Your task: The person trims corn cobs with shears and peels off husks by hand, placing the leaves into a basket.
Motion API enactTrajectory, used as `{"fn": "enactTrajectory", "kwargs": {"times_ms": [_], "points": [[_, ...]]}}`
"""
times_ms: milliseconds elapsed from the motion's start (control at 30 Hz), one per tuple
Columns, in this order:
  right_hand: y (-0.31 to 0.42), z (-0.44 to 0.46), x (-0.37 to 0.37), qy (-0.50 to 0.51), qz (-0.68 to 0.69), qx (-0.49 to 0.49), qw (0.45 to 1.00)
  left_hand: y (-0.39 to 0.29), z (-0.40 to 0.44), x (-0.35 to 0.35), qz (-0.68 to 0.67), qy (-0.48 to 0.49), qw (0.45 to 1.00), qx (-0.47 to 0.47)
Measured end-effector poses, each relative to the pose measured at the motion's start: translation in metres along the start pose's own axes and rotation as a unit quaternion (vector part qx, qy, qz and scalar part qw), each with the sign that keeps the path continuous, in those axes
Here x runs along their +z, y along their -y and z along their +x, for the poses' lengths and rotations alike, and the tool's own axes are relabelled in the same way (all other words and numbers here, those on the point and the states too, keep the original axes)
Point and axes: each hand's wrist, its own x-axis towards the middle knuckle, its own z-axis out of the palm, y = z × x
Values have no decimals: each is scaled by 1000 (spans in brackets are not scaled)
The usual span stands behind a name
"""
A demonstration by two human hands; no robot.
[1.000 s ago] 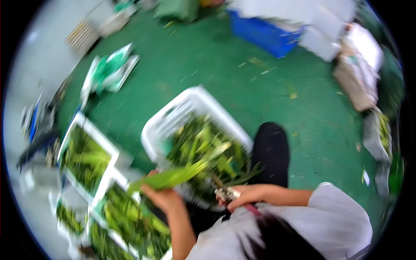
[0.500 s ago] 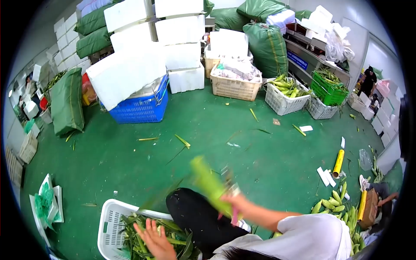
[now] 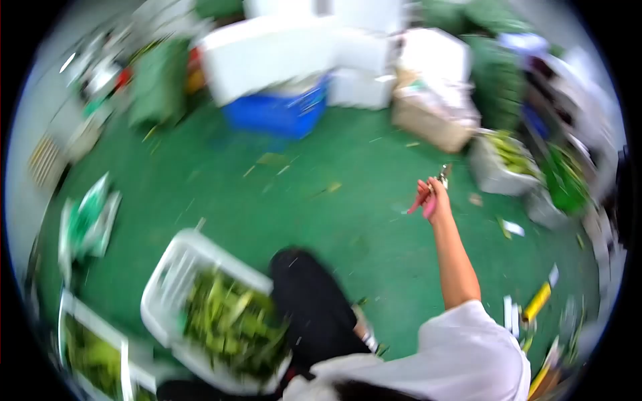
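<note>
My right hand [image 3: 431,194] is stretched far out over the green floor, closed around pruning shears [image 3: 428,199] with pinkish-red handles. The metal blades point up and away from me. No corn ear shows in this hand. My left hand is out of view. Beside my dark-trousered knee [image 3: 304,294] stands a white plastic basket [image 3: 167,281], filled with green husks and leaves [image 3: 234,314]. The whole picture is smeared by motion.
A second white crate [image 3: 93,311] with greens stands at the lower left. A blue crate [image 3: 277,113] under a white foam box [image 3: 267,57], a beige crate [image 3: 431,123] and a white crate of corn [image 3: 498,177] line the back. A yellow tube [image 3: 537,302] lies at right.
My right arm has swung outward and up, and the blurred corn ear is gone from beside the shears. My open left hand has left the view. The camera has turned left.
</note>
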Motion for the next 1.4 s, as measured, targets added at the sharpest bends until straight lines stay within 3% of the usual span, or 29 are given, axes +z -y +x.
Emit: {"fn": "enactTrajectory", "kwargs": {"times_ms": [67,100,133,167,233,300,367,400,467,500,567,633,667,700,733,767,800,833,867,900,933,1033,1067,1100,1167,1233,1300,1367,1400], "points": [[-87,-78,67,243,4,25,970,-25,-36,-3,-4,-14,999,42],[-117,-117,103,287,44,63,955,-11,-2,-71,-44,-21,993,106],[-140,-166,138,295,42,90,950,-16,4,-103,-155,55,982,97],[-163,-202,161,398,105,138,901,-23,-14,-103,-157,-3,985,75],[-203,-294,193,409,79,264,870,-8,-37,-114,-84,-131,982,110],[-247,-356,180,499,17,399,769,13,-59,-125,5,-189,979,76],[-282,-387,148,550,-44,485,678,70,-49,-180,42,-274,958,72],[-281,-407,148,536,-94,527,653,81,-47,-198,87,-332,937,65],[-269,-429,132,479,-171,595,623,110,-38,-241,81,-378,908,160],[-274,-440,133,451,-177,620,618,107,-29,-255,156,-424,881,142],[-280,-427,142,445,-209,655,574,102,2,-279,251,-483,816,194],[-307,-389,155,605,-185,689,353,77,45,-287,300,-474,790,247],[-313,-387,157,605,-221,675,358,77,77,-296,361,-463,752,301],[-316,-393,161,591,-260,656,391,60,95,-282,381,-442,767,268],[-319,-406,166,580,-297,630,422,43,112,-269,489,-418,692,327],[-326,-417,171,578,-324,609,437,46,148,-266,487,-434,739,167],[-334,-427,176,580,-345,588,446,66,180,-270,469,-435,761,113],[-341,-436,181,591,-359,569,446,86,202,-260,496,-449,741,61],[-347,-442,185,599,-370,553,447,81,197,-244,466,-377,798,-66],[-352,-447,189,606,-378,536,450,117,219,-249,504,-407,761,-41],[-357,-448,191,613,-381,522,454,112,216,-242,529,-377,757,-72],[-368,-449,196,638,-383,484,461,85,194,-231,419,-296,849,-128],[-372,-448,197,647,-380,472,463,75,179,-230,243,-302,920,-59],[-375,-446,198,653,-379,462,465,61,155,-229,90,-230,968,-35],[-380,-441,201,665,-378,442,469,25,80,-221,-221,-70,973,12],[-385,-437,204,676,-374,422,475,-3,11,-203,-291,75,951,72],[-389,-429,208,685,-363,402,487,-45,-49,-169,-321,131,937,44],[-385,-414,205,688,-347,382,510,-42,-64,-152,-295,88,950,-46],[-379,-410,203,688,-336,371,526,-39,-68,-128,-164,-3,985,-48]]}}
